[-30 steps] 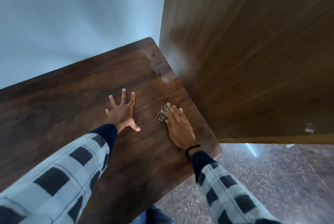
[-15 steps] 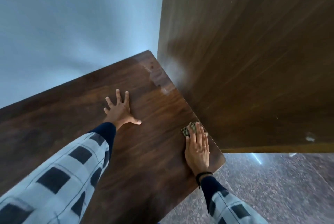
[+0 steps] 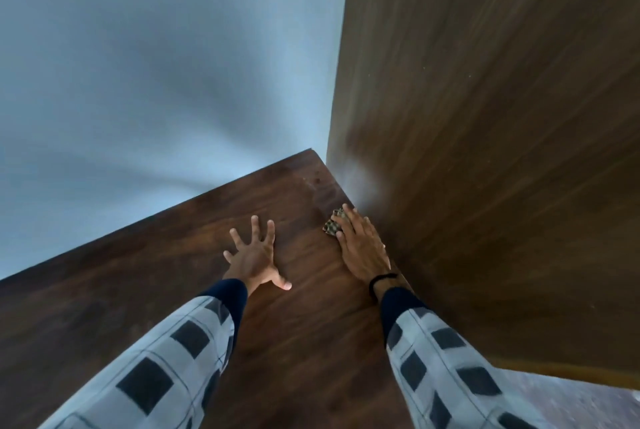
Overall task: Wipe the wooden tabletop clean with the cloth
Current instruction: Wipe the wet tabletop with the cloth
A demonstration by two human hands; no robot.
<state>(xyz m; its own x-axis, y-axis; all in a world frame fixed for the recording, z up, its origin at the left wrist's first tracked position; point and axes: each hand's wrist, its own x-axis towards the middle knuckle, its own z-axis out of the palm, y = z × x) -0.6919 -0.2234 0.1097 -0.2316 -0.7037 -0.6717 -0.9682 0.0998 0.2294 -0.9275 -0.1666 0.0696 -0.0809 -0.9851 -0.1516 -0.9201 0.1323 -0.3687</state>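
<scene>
Right hand: fingers straight and flat, pressing one cloth onto wooden tabletop; nothing pinched. Cloth: small, patterned, bunched, showing at 11 o'clock of right hand, near tabletop's far right corner, just beside wooden panel. One black wristband on right wrist. Left hand: at 9 o'clock of right hand, five fingers spread, palm down on tabletop, holding nothing. Two checked sleeves, dark cuffs. Panel upright at 3 o'clock; pale blue wall at 11 o'clock; speckled floor at 5 o'clock.
</scene>
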